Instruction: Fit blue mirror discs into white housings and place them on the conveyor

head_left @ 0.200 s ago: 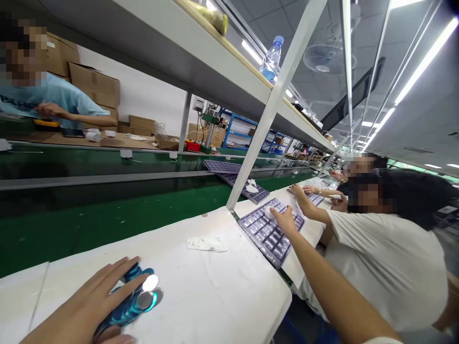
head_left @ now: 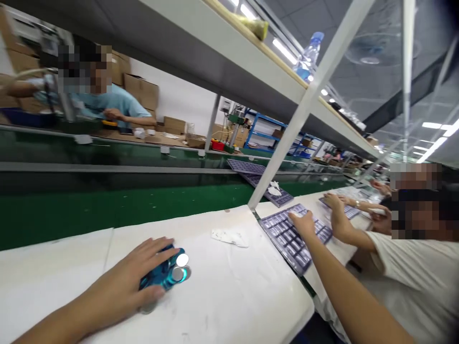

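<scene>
My left hand [head_left: 125, 272] lies curved over a stack of round metal discs [head_left: 172, 270] wrapped in shiny teal film, on the white-covered bench [head_left: 229, 296]. Two silver disc faces show past my fingertips. My right hand [head_left: 303, 222] rests on a grey-purple blister tray [head_left: 290, 236], its fingers pressed among the tray's pockets. Whatever lies under that palm is hidden. A crumpled white wipe [head_left: 229, 237] lies on the bench between my hands.
A co-worker's hands [head_left: 339, 210] work on another blister tray just beyond mine. A green conveyor belt [head_left: 107, 212] runs behind the bench and carries more trays [head_left: 258, 174]. A metal shelf support [head_left: 308, 110] rises at the bench's far edge.
The whole view has swung as my head turned. My left hand now covers more of the disc stack. The white pad by my right hand no longer shows.
</scene>
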{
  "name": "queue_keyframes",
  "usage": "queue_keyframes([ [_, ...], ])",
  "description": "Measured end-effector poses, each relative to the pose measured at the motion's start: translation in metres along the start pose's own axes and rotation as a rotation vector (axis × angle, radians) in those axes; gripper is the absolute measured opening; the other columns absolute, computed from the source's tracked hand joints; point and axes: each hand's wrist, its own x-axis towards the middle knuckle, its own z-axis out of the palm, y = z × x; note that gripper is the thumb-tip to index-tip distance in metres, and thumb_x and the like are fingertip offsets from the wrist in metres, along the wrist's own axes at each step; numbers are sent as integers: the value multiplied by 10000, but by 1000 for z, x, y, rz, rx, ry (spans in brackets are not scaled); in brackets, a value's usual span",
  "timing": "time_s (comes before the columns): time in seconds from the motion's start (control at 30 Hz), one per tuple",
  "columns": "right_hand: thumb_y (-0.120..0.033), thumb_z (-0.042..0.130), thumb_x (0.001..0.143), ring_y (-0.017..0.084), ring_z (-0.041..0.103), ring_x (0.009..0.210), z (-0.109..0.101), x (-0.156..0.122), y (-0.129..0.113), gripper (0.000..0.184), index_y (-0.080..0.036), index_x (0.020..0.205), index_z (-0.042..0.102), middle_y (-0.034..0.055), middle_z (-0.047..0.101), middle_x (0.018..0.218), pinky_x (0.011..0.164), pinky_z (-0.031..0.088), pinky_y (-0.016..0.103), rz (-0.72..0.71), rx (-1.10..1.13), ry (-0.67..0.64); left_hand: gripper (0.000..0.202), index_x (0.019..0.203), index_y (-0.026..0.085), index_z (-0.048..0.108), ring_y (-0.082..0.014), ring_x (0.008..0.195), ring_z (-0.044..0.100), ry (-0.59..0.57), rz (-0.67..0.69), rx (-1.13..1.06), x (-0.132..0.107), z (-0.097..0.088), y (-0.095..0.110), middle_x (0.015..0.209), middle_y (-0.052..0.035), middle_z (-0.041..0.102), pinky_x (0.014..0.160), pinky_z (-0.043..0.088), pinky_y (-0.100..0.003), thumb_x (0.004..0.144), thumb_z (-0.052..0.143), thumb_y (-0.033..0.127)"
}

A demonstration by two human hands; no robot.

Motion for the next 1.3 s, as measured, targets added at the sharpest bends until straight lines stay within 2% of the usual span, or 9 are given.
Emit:
queue_keyframes([
  [0.17, -399, 736, 826, 393, 594, 1186, 0, -62, -25, 821, -123, 1495, 347, 208, 604, 1311, 1029, 440, 554, -107, 130, -168, 450, 1085, 328, 763, -344, 1338, 473, 310, -192, -331, 1, -23, 29, 1333, -45, 664, 1179, 285, -472, 837, 585, 660],
  [0.27, -446, 744, 754, 282, 691, 1016, 5, -140, -61, 882, -251, 1506, 327, 60, 691, 1179, 925, 539, 394, -351, 347, -441, 402, 935, 255, 749, -288, 990, 668, 259, -284, -459, 2, -19, 48, 990, -69, 748, 928, 525, -384, 905, 532, 591],
  [0.37, -392, 742, 743, 249, 682, 1020, 12, -222, -113, 952, -243, 1529, 226, 84, 637, 1233, 884, 553, 359, -606, 781, -859, 465, 1008, 204, 700, -235, 690, 691, 139, -331, -653, 1, -7, 67, 873, -87, 744, 628, 575, -335, 919, 482, 604],
  [0.47, -374, 813, 687, 255, 667, 1037, 23, -269, -161, 1008, -254, 1521, 258, 90, 612, 1282, 903, 548, 376, -712, 810, -1048, 464, 1150, 204, 640, -176, 571, 639, 150, -416, -1017, -1, -5, 76, 800, -58, 720, 570, 568, -303, 955, 441, 575],
  [0.67, -267, 437, 1009, 221, 646, 1061, 71, -258, -190, 324, -186, 1254, 633, 81, 688, 1129, 941, 512, 360, -1010, 571, -1077, 311, 1076, 206, 641, -151, 598, 601, 462, -438, -1414, 1, -33, 48, 838, -57, 710, 476, 491, -223, 965, 520, 471],
  [0.8, -188, 661, 862, 266, 643, 967, 91, -248, -178, 197, -212, 1018, 779, 76, 665, 953, 882, 516, 395, -1127, 380, -1140, 372, 1018, 172, 638, -115, 503, 527, 531, -501, -1413, 4, -31, 26, 833, -80, 718, 389, 409, -191, 962, 505, 515],
  [1.0, -179, 562, 931, 239, 599, 892, 103, -258, -171, 216, -213, 890, 771, 71, 632, 880, 849, 487, 376, -1176, 332, -1135, 486, 855, 139, 632, -91, 400, 420, 416, -570, -1467, 2, -19, 19, 527, -37, 592, 371, 355, -170, 902, 546, 615],
  [1.2, -316, 343, 1047, 174, 591, 648, 95, -253, -167, 314, -192, 901, 592, 47, 656, 748, 639, 479, 303, -947, 499, -1017, 516, 1106, 188, 555, -84, 391, 388, 322, -485, -1426, 0, -19, 22, 531, 6, 594, 394, 325, -165, 854, 610, 635],
  [1.3, -405, 407, 1040, 132, 561, 545, 69, -254, -170, 273, -200, 981, 579, 7, 655, 684, 515, 432, 237, -722, 711, -1146, 518, 1133, 191, 519, -87, 407, 395, 307, -433, -1379, -1, -17, 22, 565, 18, 594, 387, 318, -168, 855, 624, 616],
])
